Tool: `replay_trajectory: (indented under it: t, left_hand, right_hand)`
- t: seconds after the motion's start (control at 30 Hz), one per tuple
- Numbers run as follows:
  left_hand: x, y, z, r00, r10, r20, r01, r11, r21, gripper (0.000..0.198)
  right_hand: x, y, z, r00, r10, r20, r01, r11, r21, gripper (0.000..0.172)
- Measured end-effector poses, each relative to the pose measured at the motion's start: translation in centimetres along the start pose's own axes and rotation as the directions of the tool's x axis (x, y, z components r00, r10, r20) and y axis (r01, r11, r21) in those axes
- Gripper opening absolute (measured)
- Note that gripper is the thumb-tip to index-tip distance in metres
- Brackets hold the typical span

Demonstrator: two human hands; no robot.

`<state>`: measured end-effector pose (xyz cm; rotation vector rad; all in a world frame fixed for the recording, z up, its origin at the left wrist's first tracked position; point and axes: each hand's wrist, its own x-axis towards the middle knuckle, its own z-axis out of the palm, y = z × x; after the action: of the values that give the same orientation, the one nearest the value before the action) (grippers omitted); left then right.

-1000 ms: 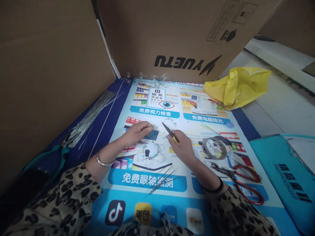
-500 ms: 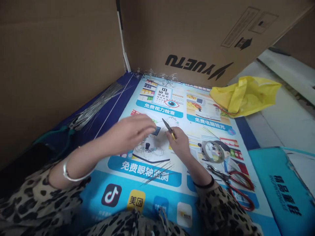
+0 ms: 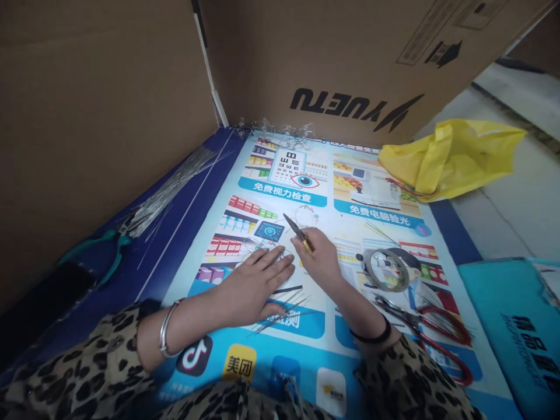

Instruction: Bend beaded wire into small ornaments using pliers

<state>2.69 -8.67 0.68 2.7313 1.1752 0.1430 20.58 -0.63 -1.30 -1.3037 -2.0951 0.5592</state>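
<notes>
My left hand point(image 3: 247, 291) lies palm down on the printed sheet point(image 3: 262, 329), its fingers stretched out. Its fingertips cover part of some clear wire-and-bead pieces point(image 3: 256, 248), most of them hidden. In a closed grip, my right hand point(image 3: 322, 262) holds a small pointed tool point(image 3: 295, 226) with a dark tip and a gold-coloured part near the fingers; the tip points up and left. Just beyond that tip is a thin beaded ring point(image 3: 307, 214). Several short thin wires point(image 3: 291, 306) lie by my left thumb.
Right of my right hand are a tape roll point(image 3: 400, 281) and red-handled scissors point(image 3: 450, 321). A yellow bag point(image 3: 464, 157) and teal pouch point(image 3: 503, 309) lie farther right. At left are teal-handled pliers point(image 3: 116, 262) and a wire bundle point(image 3: 170, 189). Cardboard point(image 3: 271, 58) walls the back.
My left hand has come down from above the sheet and now rests flat over the wire-and-bead pieces. My right hand keeps the pointed tool in nearly the same place.
</notes>
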Motion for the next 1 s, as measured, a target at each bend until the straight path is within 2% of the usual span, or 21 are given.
replay_trajectory:
  t: [0.13, 0.2, 0.33, 0.4, 0.47, 0.63, 0.8, 0.9, 1.0]
  left_hand:
    - [-0.5, 1.1, -0.4, 0.995, 0.046, -0.083, -0.044, 0.999, 0.028, 0.054]
    - [-1.1, 1.8, -0.3, 0.986, 0.132, -0.106, -0.131, 0.991, 0.016, 0.045]
    - [-2.4, 2.8, -0.1, 0.925, 0.313, -0.217, -0.328, 0.944, -0.038, 0.029]
    - [-2.8, 3.0, -0.2, 0.902, 0.357, -0.244, -0.38, 0.923, -0.055, 0.024]
    - [-3.0, 3.2, -0.5, 0.897, 0.363, -0.251, -0.39, 0.918, -0.067, 0.021]
    - [-3.1, 3.3, -1.0, 0.922, 0.294, -0.252, -0.318, 0.946, -0.063, 0.024]
    - [-3.8, 3.1, -0.9, 0.941, 0.091, -0.327, -0.101, 0.995, -0.014, 0.028]
    - [-4.1, 3.0, -0.5, 0.963, -0.011, -0.268, 0.009, 1.0, -0.008, 0.033]
    - [-4.1, 2.8, 0.0, 0.978, -0.033, -0.208, 0.034, 0.999, 0.002, 0.035]
  right_hand:
    - [0.0, -0.1, -0.2, 1.0, 0.013, 0.009, -0.013, 1.0, 0.013, 0.02]
    - [0.1, -0.2, -0.3, 1.0, 0.023, 0.013, -0.023, 0.999, 0.022, 0.02]
    - [0.1, -0.3, -0.4, 0.999, 0.03, 0.022, -0.031, 0.999, 0.031, 0.02]
    - [0.0, -0.4, -0.4, 0.999, 0.02, 0.027, -0.02, 1.0, 0.024, 0.02]
    - [0.0, -0.4, -0.5, 1.0, 0.007, 0.029, -0.008, 1.0, 0.012, 0.02]
    - [0.1, -0.5, -0.5, 0.999, -0.025, 0.029, 0.026, 1.0, -0.01, 0.021]
    - [0.1, -0.4, -0.5, 0.999, -0.032, 0.024, 0.033, 0.999, -0.022, 0.021]
    - [0.1, -0.4, -0.5, 0.999, -0.022, 0.039, 0.023, 1.0, -0.02, 0.021]
    - [0.1, -0.4, -0.5, 0.999, -0.012, 0.051, 0.013, 1.0, -0.018, 0.021]
